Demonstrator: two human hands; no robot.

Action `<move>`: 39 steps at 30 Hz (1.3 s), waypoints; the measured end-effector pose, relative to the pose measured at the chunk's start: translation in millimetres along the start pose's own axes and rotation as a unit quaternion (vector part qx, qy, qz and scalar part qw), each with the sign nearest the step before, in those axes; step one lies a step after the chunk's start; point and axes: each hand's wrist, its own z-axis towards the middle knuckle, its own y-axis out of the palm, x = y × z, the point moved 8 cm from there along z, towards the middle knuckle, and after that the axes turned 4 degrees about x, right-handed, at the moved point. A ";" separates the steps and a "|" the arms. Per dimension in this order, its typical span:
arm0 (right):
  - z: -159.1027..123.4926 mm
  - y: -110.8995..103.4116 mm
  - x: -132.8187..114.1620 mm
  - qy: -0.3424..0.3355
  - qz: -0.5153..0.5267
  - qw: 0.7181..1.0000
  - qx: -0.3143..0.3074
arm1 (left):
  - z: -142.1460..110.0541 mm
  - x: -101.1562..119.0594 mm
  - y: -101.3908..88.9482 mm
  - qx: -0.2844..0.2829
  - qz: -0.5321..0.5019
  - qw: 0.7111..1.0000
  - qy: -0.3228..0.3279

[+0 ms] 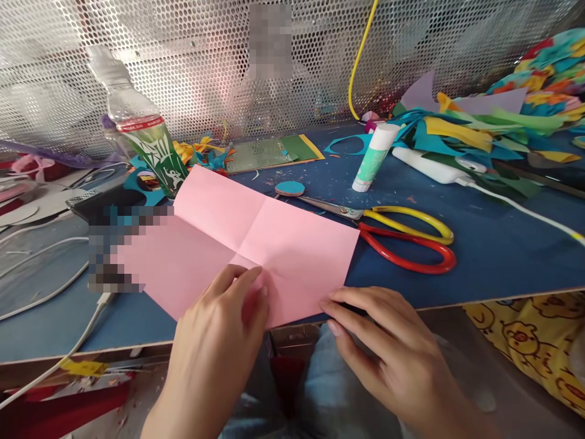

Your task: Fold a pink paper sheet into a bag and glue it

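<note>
left hand: the left hand (217, 323) is laid over the pink paper (297, 244) near the middle creases, back upward, forearm slanted inward across the front edge of the desk (512, 256); index finger and thumb are bent into a narrow arch. whether paper is pinched cannot be told.
right hand: the right hand (388, 347) is reached in from the right, fingers long and slightly bent, tips set at the paper's near right corner, thumb lowered by the desk's front edge; whether the corner is gripped or merely touched cannot be told.
paper: it is spread at the desk's front edge, marked by two crossing creases, its far left portion raised.
scissors: the scissors (350, 213) are laid just beyond the paper's right side, red and yellow handles turned toward the desk's right end.
disc: a blue disc (290, 186) is placed by the blade tips.
glue: a glue stick (375, 157) is stood behind the scissors.
bottle: a bottle (153, 146) is stood beyond the paper's far left corner.
scraps: coloured scraps (459, 134) are heaped toward the desk's far right corner.
backdrop: the desk's far edge is backed by perforated metal (192, 91).
</note>
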 end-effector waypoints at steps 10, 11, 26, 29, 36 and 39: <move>1.4 -1.2 -2.5 0.002 -0.015 1.000 0.007 | -11.1 33.4 -6.6 0.084 0.040 0.978 0.185; 0.9 -1.5 -2.3 0.002 -0.020 1.000 0.007 | -17.2 42.4 -5.6 0.088 0.027 0.968 0.232; -7.5 -7.8 1.4 -0.033 -0.025 0.999 0.012 | -45.9 52.8 14.9 0.133 0.101 0.935 0.311; -6.2 -6.5 1.9 -0.022 -0.020 1.000 0.006 | -47.1 52.5 18.0 0.125 0.110 0.936 0.311; -5.7 -6.6 1.1 -0.012 -0.018 1.000 0.016 | -45.0 54.9 15.2 0.126 0.112 0.934 0.316; -6.2 -5.8 0.8 -0.013 -0.020 1.000 0.015 | -44.6 55.2 15.6 0.121 0.115 0.935 0.313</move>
